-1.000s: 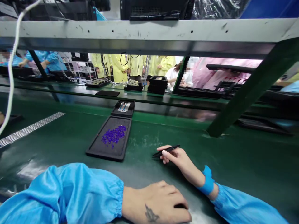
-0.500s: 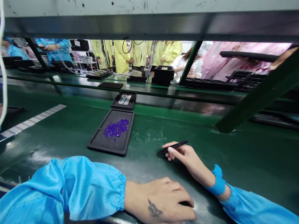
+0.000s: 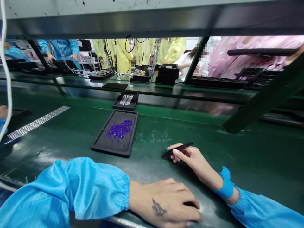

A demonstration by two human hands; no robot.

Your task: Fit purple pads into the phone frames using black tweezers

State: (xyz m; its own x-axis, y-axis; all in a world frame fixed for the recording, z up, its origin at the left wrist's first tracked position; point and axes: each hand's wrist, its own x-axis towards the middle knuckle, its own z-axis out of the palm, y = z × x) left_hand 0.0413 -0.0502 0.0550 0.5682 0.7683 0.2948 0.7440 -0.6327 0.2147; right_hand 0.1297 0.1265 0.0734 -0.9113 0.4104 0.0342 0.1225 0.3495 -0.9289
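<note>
My right hand (image 3: 190, 158) rests on the green belt (image 3: 71, 133) and pinches black tweezers (image 3: 177, 149), whose tips point left. My left hand (image 3: 168, 202) lies palm down near the front edge, fingers curled loosely, with nothing visible in it. Ahead and to the left of the tweezers sits a flat black tray (image 3: 102, 144) with a heap of several small purple parts (image 3: 120, 129). Just beyond it a smaller black tray (image 3: 116, 104) holds a silvery part (image 3: 126, 99).
A grey shelf beam (image 3: 152, 15) runs overhead and a green strut (image 3: 263, 95) slants down at the right. A white perforated strip (image 3: 35, 122) lies on the belt at left. Stacked black trays (image 3: 168, 74) and cables fill the far bench, with people in yellow, blue and pink coats behind.
The view has tipped slightly, so everything sits a little lower and to the right in the picture. Both hands stay in place, the right one still pinching the tweezers.
</note>
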